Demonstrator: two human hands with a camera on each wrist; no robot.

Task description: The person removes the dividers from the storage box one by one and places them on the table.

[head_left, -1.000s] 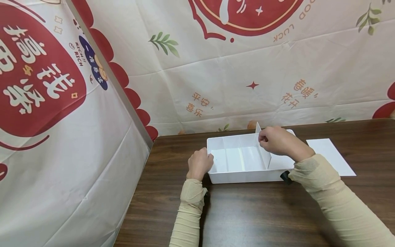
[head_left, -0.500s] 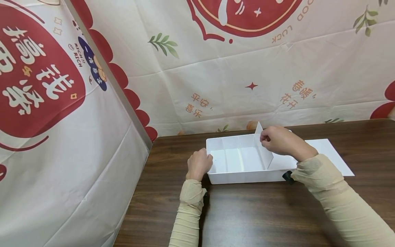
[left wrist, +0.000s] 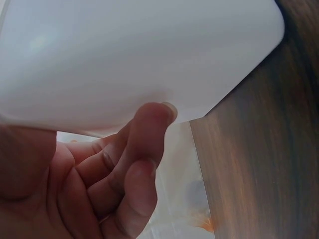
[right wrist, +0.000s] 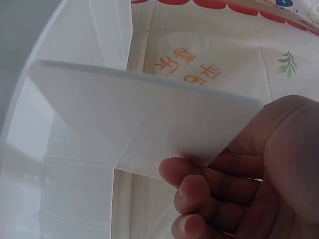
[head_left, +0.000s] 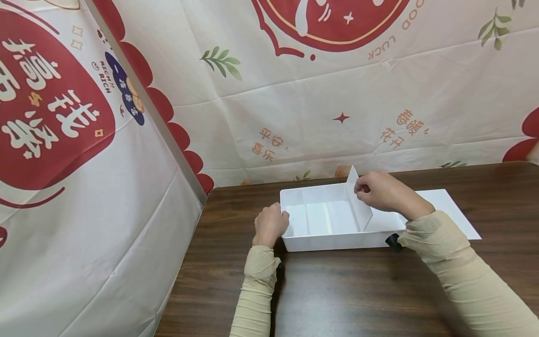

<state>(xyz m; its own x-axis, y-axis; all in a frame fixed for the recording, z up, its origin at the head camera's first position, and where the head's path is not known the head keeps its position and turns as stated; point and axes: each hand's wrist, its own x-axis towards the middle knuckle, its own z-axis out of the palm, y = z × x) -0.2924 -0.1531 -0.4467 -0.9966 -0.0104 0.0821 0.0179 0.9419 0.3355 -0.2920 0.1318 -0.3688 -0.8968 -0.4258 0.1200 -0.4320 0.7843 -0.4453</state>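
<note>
In the head view a white plastic box [head_left: 332, 241] sits on the table, long and shallow, with slots along its walls. My left hand [head_left: 271, 223] grips the rim of its left end wall; the fingers [left wrist: 149, 129] touch the wall in the left wrist view. A thin white divider [head_left: 358, 206] stands in the box, right of the middle, slanted, its far corner sticking up above the back wall. My right hand [head_left: 381, 192] pinches that divider by its upper edge, with curled fingers [right wrist: 192, 194] under one corner in the right wrist view. The right hand hides part of the box's right end.
A flat white sheet [head_left: 448, 213] lies on the dark wooden table [head_left: 337, 285], right of the box and partly behind the right forearm. Printed cloth [head_left: 294, 117] hangs behind the table, and another cloth panel [head_left: 126, 210] hangs at the left.
The right hand has shifted slightly to the right, and the divider's visible face has turned and widened in view. The left hand keeps its grip on the box.
</note>
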